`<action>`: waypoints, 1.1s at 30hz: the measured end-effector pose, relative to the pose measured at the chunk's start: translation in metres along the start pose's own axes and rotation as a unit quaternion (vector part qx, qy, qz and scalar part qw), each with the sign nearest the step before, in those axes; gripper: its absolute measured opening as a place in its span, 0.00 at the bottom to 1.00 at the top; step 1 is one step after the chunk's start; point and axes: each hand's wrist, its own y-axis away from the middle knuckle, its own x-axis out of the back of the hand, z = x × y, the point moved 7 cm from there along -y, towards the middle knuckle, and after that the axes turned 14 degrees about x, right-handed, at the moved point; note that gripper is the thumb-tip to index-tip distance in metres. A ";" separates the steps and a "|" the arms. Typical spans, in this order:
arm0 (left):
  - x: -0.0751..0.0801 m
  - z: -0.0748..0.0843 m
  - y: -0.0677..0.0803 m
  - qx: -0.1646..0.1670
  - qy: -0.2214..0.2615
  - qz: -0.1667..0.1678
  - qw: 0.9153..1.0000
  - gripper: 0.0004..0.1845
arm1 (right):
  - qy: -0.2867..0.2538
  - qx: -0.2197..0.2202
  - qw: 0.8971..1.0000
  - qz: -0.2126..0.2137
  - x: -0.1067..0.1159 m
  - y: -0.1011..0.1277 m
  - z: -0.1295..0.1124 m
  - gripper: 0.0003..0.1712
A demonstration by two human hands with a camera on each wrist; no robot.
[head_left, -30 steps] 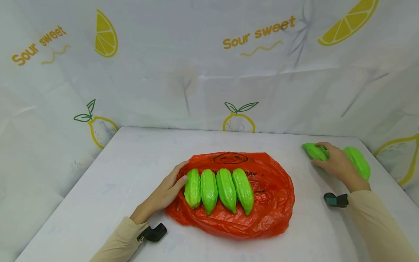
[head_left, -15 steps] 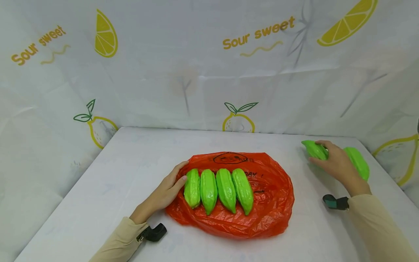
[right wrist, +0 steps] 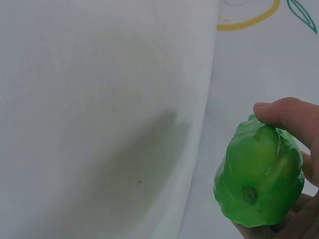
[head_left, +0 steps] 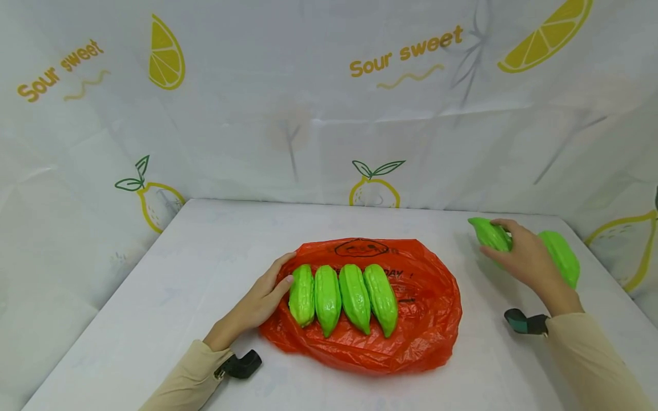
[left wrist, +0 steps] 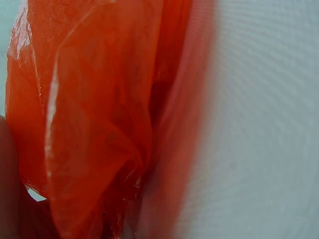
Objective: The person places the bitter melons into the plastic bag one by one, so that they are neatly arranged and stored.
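An orange plastic bag point(head_left: 421, 319) lies flat in the middle of the white table point(head_left: 195, 257), with several green ridged gourds point(head_left: 341, 297) lined up on it. My left hand point(head_left: 259, 299) rests flat on the bag's left edge, its fingers straight against the leftmost gourd point(head_left: 302, 294). The left wrist view shows only crumpled orange bag point(left wrist: 89, 124) close up. At the far right my right hand point(head_left: 524, 257) grips another green gourd point(head_left: 488, 234) and holds it lifted just above the table. In the right wrist view this gourd point(right wrist: 259, 179) sits in my curled fingers point(right wrist: 284, 112).
One more green gourd point(head_left: 562, 257) lies on the table behind my right hand, near the right edge. White curtains printed with lemons point(head_left: 167, 54) and the words "Sour sweet" wall in the table on three sides.
My right hand has raised its gourd slightly and shifted it a little left and back. The left hand, the bag and the row of gourds have stayed put.
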 end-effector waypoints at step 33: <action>0.000 0.001 0.000 0.004 -0.006 0.004 1.000 0.27 | -0.048 0.042 0.998 0.024 0.015 0.001 -0.060 0.41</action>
